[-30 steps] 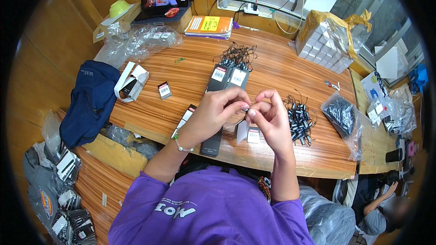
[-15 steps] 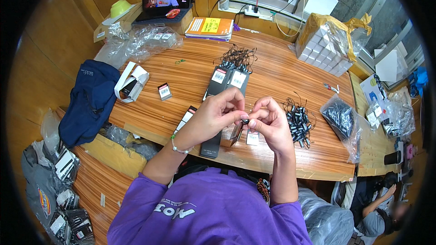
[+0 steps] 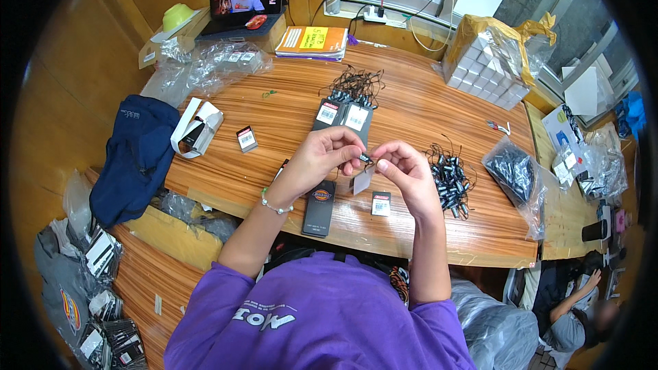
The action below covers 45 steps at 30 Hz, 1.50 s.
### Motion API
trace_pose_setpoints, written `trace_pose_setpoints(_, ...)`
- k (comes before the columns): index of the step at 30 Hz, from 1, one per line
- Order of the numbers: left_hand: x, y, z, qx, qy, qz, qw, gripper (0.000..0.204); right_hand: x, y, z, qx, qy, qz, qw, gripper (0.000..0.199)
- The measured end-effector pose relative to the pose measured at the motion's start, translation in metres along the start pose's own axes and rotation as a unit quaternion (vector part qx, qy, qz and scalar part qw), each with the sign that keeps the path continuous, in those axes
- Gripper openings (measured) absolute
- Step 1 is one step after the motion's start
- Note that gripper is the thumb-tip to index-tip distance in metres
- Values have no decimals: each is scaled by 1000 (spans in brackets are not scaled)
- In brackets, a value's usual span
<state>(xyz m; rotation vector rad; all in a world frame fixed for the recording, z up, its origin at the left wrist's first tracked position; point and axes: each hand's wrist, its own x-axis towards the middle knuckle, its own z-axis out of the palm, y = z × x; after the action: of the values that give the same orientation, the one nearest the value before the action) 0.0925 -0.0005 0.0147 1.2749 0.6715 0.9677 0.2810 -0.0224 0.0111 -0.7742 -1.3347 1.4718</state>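
Over the near middle of the table, my left hand (image 3: pixel 327 159) pinches a small black hang-tag string (image 3: pixel 367 159) between thumb and fingertips. My right hand (image 3: pixel 406 170) is closed in a pinch at the string's other side, close to the left fingertips. A small pale card tag (image 3: pixel 362 181) hangs beneath, between the two hands. Below it on the table lie a long dark tag (image 3: pixel 319 209) and a small white-labelled tag (image 3: pixel 381 203). Stacked dark tags with white labels (image 3: pixel 356 118) lie just beyond my hands, a tangle of black strings (image 3: pixel 354 85) at their far end.
Right of my hands is a pile of black strings (image 3: pixel 449 181), then a plastic bag of them (image 3: pixel 510 173). A box of white packets (image 3: pixel 485 65) stands at the far right. On the left are a single tag (image 3: pixel 247 138), a white-banded bundle (image 3: pixel 200 130) and a navy bag (image 3: pixel 133 157).
Both hands have moved slightly away from me, and their fingertips are a little farther apart. The hanging card has turned from nearly edge-on to show a pale face.
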Motion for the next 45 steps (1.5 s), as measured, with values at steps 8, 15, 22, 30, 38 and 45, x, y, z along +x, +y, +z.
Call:
trace_pose_setpoints(8, 4, -5, 3, 26, 27, 14, 999, 11, 3, 15, -5, -64, 54, 9, 996, 11)
trace_pose_setpoints(15, 1, 1, 10, 61, 54, 28, 996, 10, 3, 18, -8, -14, 62, -26, 998, 11)
trace_pose_setpoints(22, -13, 17, 24, 1, 55, 59, 997, 8, 3, 27, -12, 493, -161, -120, 846, 31)
trace_pose_setpoints(30, -18, 23, 26, -3, 45, 54, 997, 9, 0, 24, -13, 509, -235, -152, 814, 31)
trace_pose_setpoints(38, -16, 14, 33, -37, 21, 42, 998, 9, -2, 12, 7, 208, -30, -166, 963, 25)
trace_pose_setpoints(45, -18, 15, 40, -88, -5, 40, 995, 9, -5, 14, 11, 273, -65, -175, 944, 18)
